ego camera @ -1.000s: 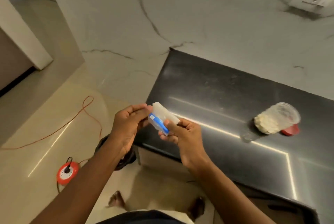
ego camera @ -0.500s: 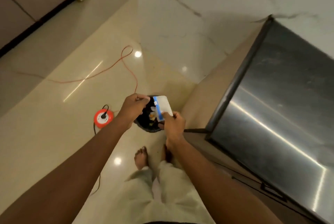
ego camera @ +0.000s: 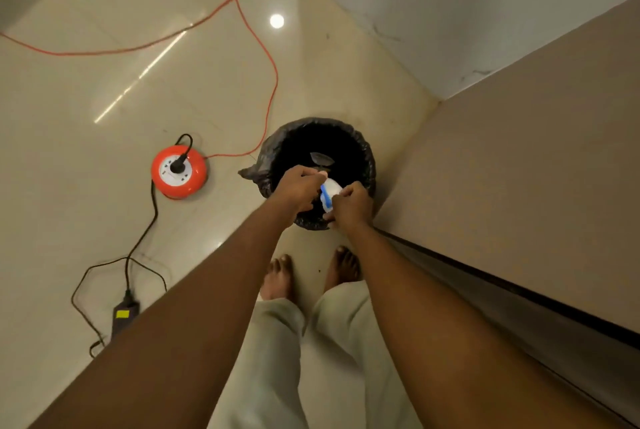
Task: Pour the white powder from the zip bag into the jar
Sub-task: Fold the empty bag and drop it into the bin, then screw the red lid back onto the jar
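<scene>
A glossy cream tiled floor [ego camera: 104, 82] fills most of the view, bounded on the right by a beige cabinet face [ego camera: 519, 169] under the counter. An orange extension reel [ego camera: 179, 172] lies on the floor, with its thin orange cord [ego camera: 263, 48] looped away toward the far wall. A bin lined with a black bag [ego camera: 318, 144] stands in the corner, directly under both hands.

The zip bag [ego camera: 329, 194], crumpled and white with a blue strip, is held above the bin's open mouth. It is pinched at its lower end by the right hand [ego camera: 351, 203], whose grip is closed on it. The left hand [ego camera: 298, 188] is closed at the bag's upper corner; whether it truly pinches the plastic cannot be told. The jar is not seen in this view.

The bag appears flattened and near empty, so disposal is judged to be the step in hand. If powder remains inside, it would be lost into the bin. A careless release could also let the light bag drift past the rim onto the floor, or residue could be shaken over the bare feet [ego camera: 280, 276] just below.
</scene>
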Action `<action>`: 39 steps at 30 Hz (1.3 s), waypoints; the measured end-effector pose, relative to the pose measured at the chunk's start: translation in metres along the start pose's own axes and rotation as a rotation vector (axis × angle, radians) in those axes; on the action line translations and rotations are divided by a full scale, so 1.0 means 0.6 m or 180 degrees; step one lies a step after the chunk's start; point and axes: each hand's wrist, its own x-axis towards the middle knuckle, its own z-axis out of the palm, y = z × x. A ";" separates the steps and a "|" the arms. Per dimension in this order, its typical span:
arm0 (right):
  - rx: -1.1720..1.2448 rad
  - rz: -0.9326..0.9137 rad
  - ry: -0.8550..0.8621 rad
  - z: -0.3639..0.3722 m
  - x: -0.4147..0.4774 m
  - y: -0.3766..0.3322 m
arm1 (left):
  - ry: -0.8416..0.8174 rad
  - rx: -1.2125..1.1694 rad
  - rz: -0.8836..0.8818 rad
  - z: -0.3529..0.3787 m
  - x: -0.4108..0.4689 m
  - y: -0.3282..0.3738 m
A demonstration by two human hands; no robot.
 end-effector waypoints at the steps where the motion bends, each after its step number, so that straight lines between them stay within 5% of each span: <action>1: 0.0038 0.0090 -0.0050 0.013 0.022 0.007 | -0.0002 -0.0060 -0.0053 0.001 0.018 -0.014; 9: -0.0134 0.0062 -0.0299 0.013 0.008 0.007 | 0.0019 -0.0060 -0.0103 -0.036 -0.033 -0.061; 18: -0.0257 -0.1282 -0.0441 -0.197 -0.320 -0.102 | 0.0391 -0.0082 0.0358 -0.070 -0.375 0.048; 26: -0.0132 -0.2048 -0.0534 -0.426 -0.604 -0.205 | 0.0106 0.0703 0.1306 -0.054 -0.701 0.138; 32: -0.0442 -0.2802 0.0473 -0.538 -0.713 -0.184 | -0.0027 0.1304 0.2324 0.001 -0.797 0.170; 39: -0.0263 -0.2612 0.1988 -0.701 -0.772 -0.037 | -0.0436 0.1871 0.3343 0.174 -0.860 0.219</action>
